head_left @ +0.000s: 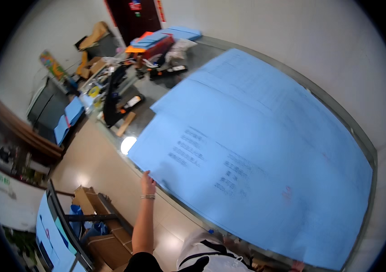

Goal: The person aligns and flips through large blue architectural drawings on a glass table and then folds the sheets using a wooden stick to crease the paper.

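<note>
A large blue sheet with dark printed lines and small red marks covers most of the table. A second blue layer seems to overlap at its far left part. At the sheet's near left edge, close to its corner, my left hand is closed, with the fingers curled at the border; a bracelet circles its wrist. Far along the near edge to the right, only a small blurred part of my right hand shows beside the sheet, so its fingers cannot be made out.
Two dark tools with orange parts lie on the table's left side by tape rolls and a wooden strip. Folded blue sheets are stacked at the far end. Cardboard boxes stand on the floor at lower left. A wall borders the far right side.
</note>
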